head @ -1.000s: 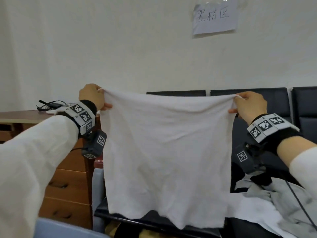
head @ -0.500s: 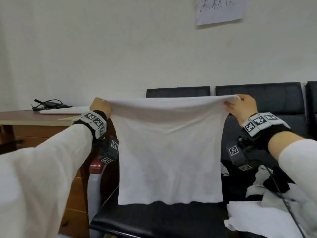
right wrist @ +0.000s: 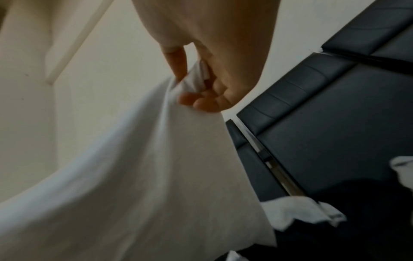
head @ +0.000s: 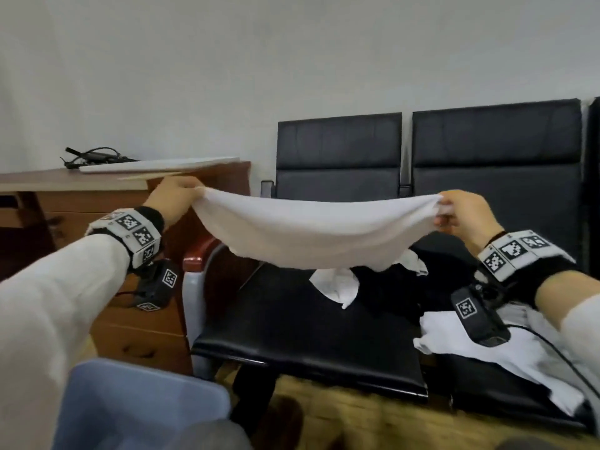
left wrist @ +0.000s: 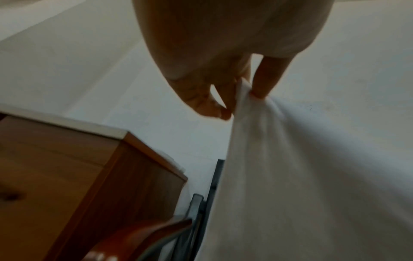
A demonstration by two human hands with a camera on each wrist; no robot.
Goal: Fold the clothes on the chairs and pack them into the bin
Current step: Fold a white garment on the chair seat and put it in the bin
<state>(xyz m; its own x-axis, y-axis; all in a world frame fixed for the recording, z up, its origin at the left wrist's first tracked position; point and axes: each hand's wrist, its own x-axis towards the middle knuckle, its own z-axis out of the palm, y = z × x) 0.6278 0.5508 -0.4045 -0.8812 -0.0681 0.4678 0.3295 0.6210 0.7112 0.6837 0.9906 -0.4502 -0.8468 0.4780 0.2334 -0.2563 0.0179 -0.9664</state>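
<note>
White cloth (head: 311, 232) lower, sagging flat

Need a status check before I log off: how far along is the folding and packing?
Nothing visibly packed: the blue bin shows no clothes. In hand: left hand and right hand pinch a white garment above the left chair seat. Left: white clothes on the right chair.

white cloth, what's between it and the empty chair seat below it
Nothing but air: in the head view the white cloth sags above the bare chair seat without touching it.
</note>
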